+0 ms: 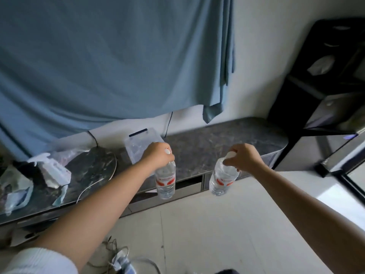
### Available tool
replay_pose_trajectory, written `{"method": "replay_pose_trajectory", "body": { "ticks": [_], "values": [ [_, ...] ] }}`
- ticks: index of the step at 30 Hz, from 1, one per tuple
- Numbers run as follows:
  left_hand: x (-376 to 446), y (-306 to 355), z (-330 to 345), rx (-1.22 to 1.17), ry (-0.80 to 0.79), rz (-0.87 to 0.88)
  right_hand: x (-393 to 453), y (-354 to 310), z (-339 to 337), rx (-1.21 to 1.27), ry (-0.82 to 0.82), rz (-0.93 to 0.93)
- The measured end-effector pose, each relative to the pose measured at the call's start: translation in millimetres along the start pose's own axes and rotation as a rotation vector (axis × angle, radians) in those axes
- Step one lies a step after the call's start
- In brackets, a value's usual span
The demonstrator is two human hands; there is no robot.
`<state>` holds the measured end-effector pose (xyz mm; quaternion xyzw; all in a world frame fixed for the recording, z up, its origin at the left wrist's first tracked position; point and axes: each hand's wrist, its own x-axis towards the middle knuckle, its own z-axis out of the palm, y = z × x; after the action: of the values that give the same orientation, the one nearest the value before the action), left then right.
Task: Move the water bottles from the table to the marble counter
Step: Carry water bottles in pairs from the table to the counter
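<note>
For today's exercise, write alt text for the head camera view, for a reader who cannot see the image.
A person carries two clear water bottles by their necks, the left hand holding the left bottle and the right hand holding the right bottle, toward a dark marble counter. A clear plastic box sits on the counter beneath a blue curtain.

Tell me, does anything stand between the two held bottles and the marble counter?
Partly. A clear plastic box sits just behind the left bottle. Beyond the right bottle, the marble counter is bare; nothing visible blocks it.
</note>
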<state>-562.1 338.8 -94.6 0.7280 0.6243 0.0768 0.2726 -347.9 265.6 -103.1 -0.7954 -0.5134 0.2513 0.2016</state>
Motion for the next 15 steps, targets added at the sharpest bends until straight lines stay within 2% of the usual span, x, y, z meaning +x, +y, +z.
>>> {"method": "replay_pose_trajectory", "body": {
  "ticks": [6, 11, 15],
  "values": [
    [101.7, 83.9, 39.4, -0.088, -0.057, 0.025, 118.6, 61.5, -55.5, -0.027, -0.085, 0.097],
    [182.8, 176.5, 77.3, -0.080, -0.107, 0.040, 208.1, 120.0, -121.7, -0.112, -0.154, 0.063],
    [241.6, 239.6, 108.9, -0.045, -0.116, 0.099, 269.0, 161.4, -165.6, -0.147, -0.126, 0.069]
  ]
}}
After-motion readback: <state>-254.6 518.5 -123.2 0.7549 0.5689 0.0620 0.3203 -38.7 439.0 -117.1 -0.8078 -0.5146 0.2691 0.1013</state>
